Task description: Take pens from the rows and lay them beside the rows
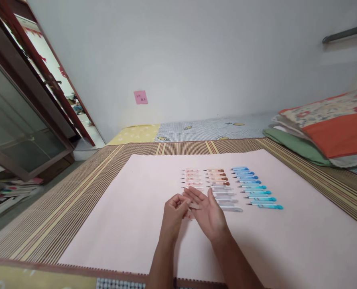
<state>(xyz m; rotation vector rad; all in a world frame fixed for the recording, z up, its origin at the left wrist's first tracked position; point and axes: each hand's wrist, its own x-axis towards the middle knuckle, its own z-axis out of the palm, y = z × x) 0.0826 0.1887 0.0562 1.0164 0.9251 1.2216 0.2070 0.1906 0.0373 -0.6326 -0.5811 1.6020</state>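
My left hand [175, 212] is closed in a pinch on a small whitish piece [195, 206], held against the fingers of my right hand. What kind of piece it is I cannot make out. My right hand [210, 216] is open, palm up, thumb apart from the fingers. Beyond both hands, pens or pencils with dark tips lie in columns: pale ones with red marks [192, 175], brown-ended ones [216, 174], greyish ones [231, 209], and blue to teal ones [261, 198]. My hands hide part of the pale and greyish ones.
A large pale pink sheet [112, 224] lies under everything, on a striped mat [61, 200]. Folded bedding [331, 128] is piled at the right. A pink note [140, 97] is on the wall behind. A door [25, 100] stands at the left.
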